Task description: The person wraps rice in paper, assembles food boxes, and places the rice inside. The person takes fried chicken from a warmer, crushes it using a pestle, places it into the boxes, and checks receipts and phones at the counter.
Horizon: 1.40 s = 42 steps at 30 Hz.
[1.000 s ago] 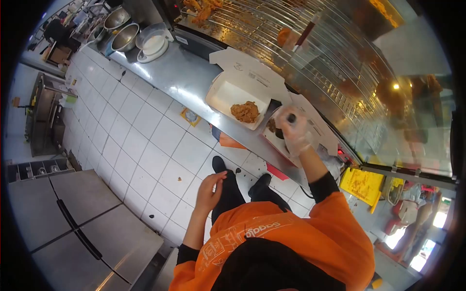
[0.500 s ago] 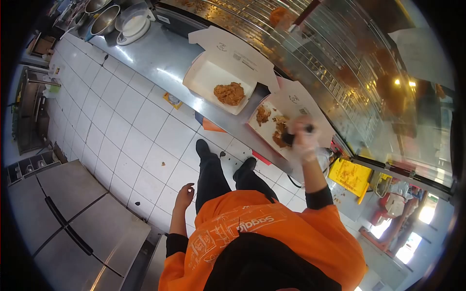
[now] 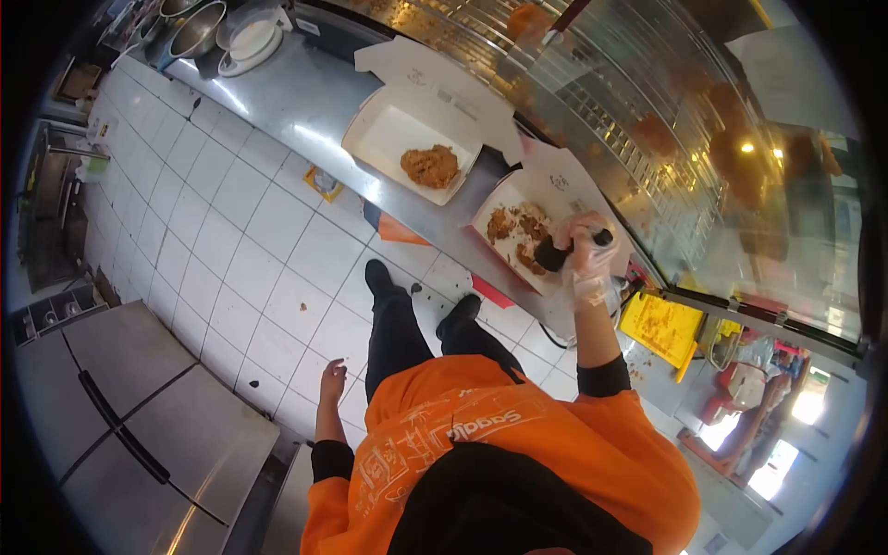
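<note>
My right hand [image 3: 585, 256], in a clear plastic glove, is wrapped round a black pestle [image 3: 553, 255]. The pestle's thick head is down among broken pieces of fried chicken [image 3: 529, 224] in the right-hand cardboard box [image 3: 500, 202], whose lid leans back. Beside it stands another opened cardboard box [image 3: 376, 125] with one whole piece of fried chicken [image 3: 430, 166] inside. My bare left hand [image 3: 333, 379] hangs low at my side above the floor, its fingers loosely bent with nothing in them.
Both boxes stand on a narrow steel counter [image 3: 277, 102] along a glass display case with wire racks [image 3: 601, 111]. Metal bowls [image 3: 198, 30] and a white lidded tub [image 3: 252, 46] sit at its far left end. A yellow tray [image 3: 659, 331] with crumbs is at right; a steel cabinet [image 3: 166, 370] stands behind.
My right hand and the pestle, blurred by motion before, now show sharply at the box's near side. The broken chicken lies more spread out. My left hand has shifted slightly left and down in view.
</note>
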Available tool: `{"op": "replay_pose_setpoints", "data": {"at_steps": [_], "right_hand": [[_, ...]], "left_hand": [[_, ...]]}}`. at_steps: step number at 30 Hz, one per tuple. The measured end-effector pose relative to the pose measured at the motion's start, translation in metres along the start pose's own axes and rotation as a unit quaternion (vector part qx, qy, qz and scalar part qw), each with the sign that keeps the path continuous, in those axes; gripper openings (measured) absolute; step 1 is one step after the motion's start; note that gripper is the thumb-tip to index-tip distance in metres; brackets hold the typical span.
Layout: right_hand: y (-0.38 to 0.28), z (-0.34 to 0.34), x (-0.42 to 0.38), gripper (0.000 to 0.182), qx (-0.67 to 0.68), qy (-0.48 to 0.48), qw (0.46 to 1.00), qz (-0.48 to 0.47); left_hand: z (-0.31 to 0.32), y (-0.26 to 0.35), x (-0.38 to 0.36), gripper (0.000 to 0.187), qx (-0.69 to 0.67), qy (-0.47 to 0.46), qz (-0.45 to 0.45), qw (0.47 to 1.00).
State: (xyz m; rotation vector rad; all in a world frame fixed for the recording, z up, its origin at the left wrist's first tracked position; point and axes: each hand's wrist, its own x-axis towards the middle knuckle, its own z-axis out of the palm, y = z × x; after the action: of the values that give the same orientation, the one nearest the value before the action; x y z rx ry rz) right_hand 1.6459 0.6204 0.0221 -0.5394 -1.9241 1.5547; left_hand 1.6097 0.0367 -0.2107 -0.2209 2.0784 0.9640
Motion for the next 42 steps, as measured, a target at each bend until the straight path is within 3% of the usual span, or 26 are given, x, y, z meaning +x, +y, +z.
{"op": "replay_pose_setpoints", "data": {"at_steps": [1, 2, 3, 5, 6, 7, 8, 9, 10, 11, 15, 17, 18, 19, 21, 25, 27, 30, 32, 33, 35, 38, 39, 40, 41, 42], "right_hand": [[-0.002, 0.008, -0.008, 0.013, -0.031, 0.014, 0.999, -0.003], [0.011, 0.004, -0.012, 0.010, -0.224, 0.006, 0.972, -0.063], [0.035, -0.006, -0.011, 0.008, -0.410, -0.003, 0.904, -0.126], [0.007, -0.009, 0.001, 0.004, -0.624, -0.040, 0.722, -0.294], [-0.012, -0.006, 0.006, 0.004, -0.450, -0.020, 0.870, -0.200], [-0.027, -0.002, 0.002, 0.004, -0.248, -0.005, 0.965, -0.083], [-0.032, 0.004, -0.007, 0.005, -0.031, 0.017, 0.998, 0.048], [-0.023, 0.013, -0.015, 0.005, 0.015, 0.060, 0.997, 0.038], [-0.007, 0.005, -0.027, 0.006, -0.263, 0.055, 0.959, -0.090], [0.014, -0.011, -0.031, 0.009, -0.516, 0.042, 0.828, -0.217], [-0.003, -0.016, 0.000, 0.005, -0.181, 0.015, 0.983, -0.010], [-0.033, 0.010, 0.011, 0.004, -0.071, 0.060, 0.996, 0.004], [-0.030, 0.018, 0.016, 0.004, -0.274, 0.010, 0.956, -0.105], [-0.027, 0.025, 0.023, 0.004, -0.462, -0.038, 0.861, -0.211], [-0.018, 0.038, 0.028, 0.008, -0.350, -0.008, 0.935, -0.058], [-0.061, 0.055, 0.045, 0.011, -0.089, 0.004, 0.993, -0.079], [-0.097, 0.095, 0.065, 0.009, 0.021, 0.006, 0.993, -0.113], [-0.104, 0.159, 0.097, 0.009, 0.052, 0.080, 0.987, -0.133], [-0.011, 0.177, 0.113, 0.011, -0.221, -0.028, 0.967, -0.120], [-0.026, 0.186, 0.119, 0.011, -0.193, -0.041, 0.977, -0.086], [-0.063, 0.197, 0.128, 0.012, -0.138, -0.076, 0.987, -0.015], [-0.055, 0.189, 0.128, 0.008, 0.131, -0.092, 0.986, -0.044], [-0.039, 0.202, 0.118, 0.010, 0.044, 0.012, 0.999, 0.001], [-0.018, 0.200, 0.118, 0.013, -0.152, -0.061, 0.982, -0.096], [-0.009, 0.205, 0.122, 0.016, -0.324, -0.095, 0.917, -0.214], [-0.009, 0.207, 0.117, 0.014, -0.203, -0.126, 0.971, -0.027]], "left_hand": [[0.001, -0.003, 0.001, 0.036, -0.028, -0.002, 0.003, 1.000], [0.005, -0.006, 0.000, 0.037, -0.044, 0.009, 0.019, 0.999], [0.005, -0.007, 0.001, 0.038, -0.039, -0.013, 0.005, 0.999], [0.008, -0.013, 0.004, 0.038, -0.018, -0.041, -0.013, 0.999], [0.012, -0.017, 0.014, 0.038, -0.007, -0.044, -0.015, 0.999], [0.017, -0.025, 0.013, 0.038, 0.007, -0.049, -0.024, 0.998], [0.018, -0.024, 0.009, 0.038, -0.015, -0.031, -0.009, 0.999], [0.023, -0.021, 0.006, 0.037, -0.051, -0.012, 0.012, 0.999], [0.025, -0.019, 0.007, 0.037, -0.087, 0.005, 0.038, 0.995], [0.025, -0.018, 0.013, 0.037, -0.063, -0.015, 0.028, 0.998], [0.029, -0.026, 0.022, 0.036, -0.007, -0.043, -0.006, 0.999], [0.024, -0.019, 0.021, 0.036, -0.048, -0.010, 0.033, 0.998], [0.022, -0.020, 0.024, 0.036, -0.037, -0.018, 0.038, 0.998], [0.020, -0.020, 0.028, 0.037, -0.027, -0.025, 0.046, 0.998], [0.014, 0.009, 0.031, 0.034, -0.003, -0.025, 0.039, 0.999], [-0.001, 0.127, 0.036, 0.035, -0.080, 0.101, 0.154, 0.980], [-0.010, 0.236, 0.039, 0.042, -0.140, 0.124, 0.206, 0.961], [-0.029, 0.395, 0.051, 0.047, -0.138, 0.142, 0.425, 0.883], [-0.035, 0.469, 0.076, 0.052, -0.179, 0.084, 0.496, 0.846], [-0.036, 0.496, 0.096, 0.056, -0.146, 0.052, 0.495, 0.855], [-0.029, 0.530, 0.125, 0.060, -0.250, -0.168, 0.374, 0.877], [-0.027, 0.546, 0.153, 0.063, -0.187, -0.323, 0.376, 0.848], [-0.026, 0.545, 0.159, 0.063, -0.218, -0.341, 0.358, 0.842], [-0.019, 0.543, 0.166, 0.063, -0.245, -0.362, 0.338, 0.833], [-0.016, 0.543, 0.171, 0.063, -0.267, -0.387, 0.320, 0.823], [-0.017, 0.546, 0.179, 0.064, -0.277, -0.411, 0.323, 0.806]]}}
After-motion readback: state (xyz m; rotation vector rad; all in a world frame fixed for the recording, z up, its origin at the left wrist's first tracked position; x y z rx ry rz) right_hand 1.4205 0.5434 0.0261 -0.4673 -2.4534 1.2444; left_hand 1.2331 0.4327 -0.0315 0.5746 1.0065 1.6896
